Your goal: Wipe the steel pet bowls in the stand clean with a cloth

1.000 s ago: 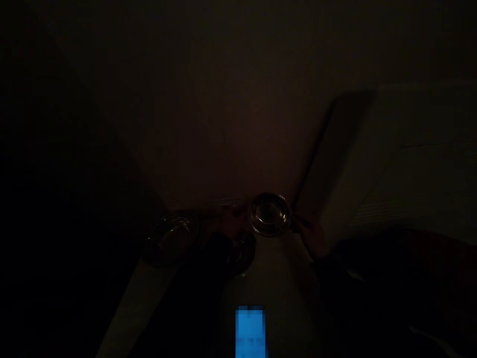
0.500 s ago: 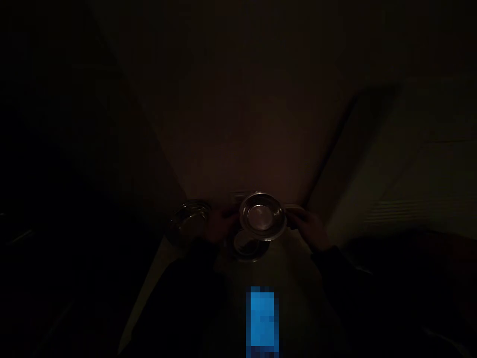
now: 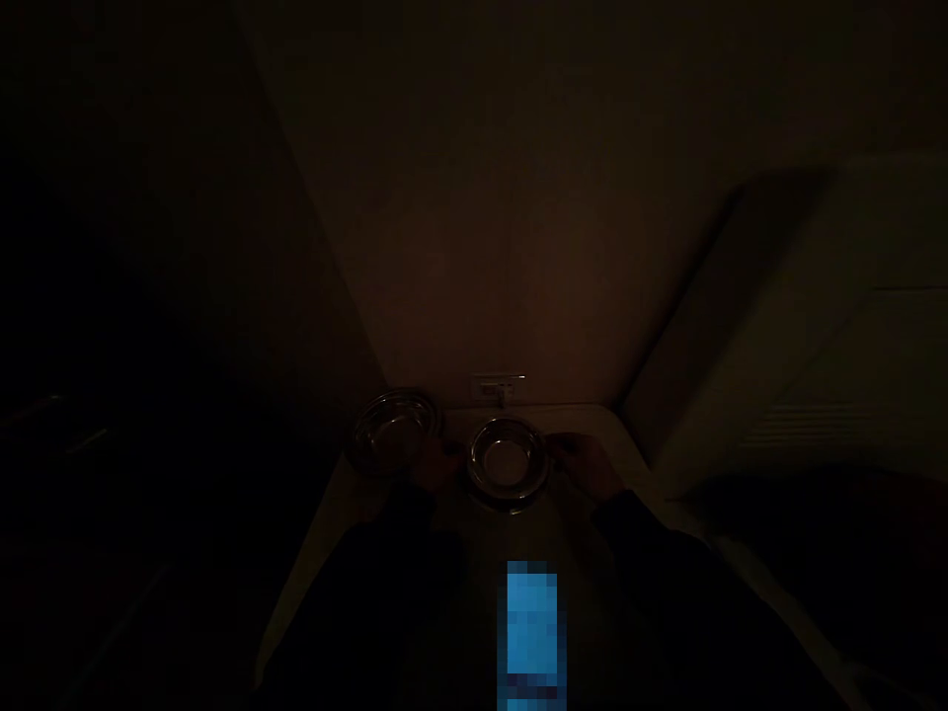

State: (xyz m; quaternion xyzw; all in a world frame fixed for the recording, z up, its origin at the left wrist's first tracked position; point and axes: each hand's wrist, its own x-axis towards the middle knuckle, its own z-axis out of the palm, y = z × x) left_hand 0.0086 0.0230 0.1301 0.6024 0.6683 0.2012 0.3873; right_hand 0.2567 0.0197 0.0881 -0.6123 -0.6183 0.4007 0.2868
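The view is very dark. A shiny metal bowl [image 3: 508, 459] with a wide rim rests on or just over another metal bowl [image 3: 511, 510], whose lower edge peeks out beneath it. My left hand [image 3: 438, 466] is at the upper bowl's left rim, its fingers dim but seeming to grip the edge. On the opposite side, my right hand [image 3: 592, 466] pinches the rim with thumb and fingers. Left of these, a wider metal bowl or nest of bowls [image 3: 389, 432] stands at the table's corner, partly behind my left hand.
The bowls are on a pale table [image 3: 592, 420] against a wall [image 3: 504, 247] with a socket and plug [image 3: 498, 387]. A light panel with slats [image 3: 807, 425] stands to the right. A glowing blue pixelated screen [image 3: 531, 622] shows at the bottom.
The upper bowl has come down from a tilted hold above the lower one and now sits level, nearly covering it. Both hands moved with it; the camera view shifted slightly.
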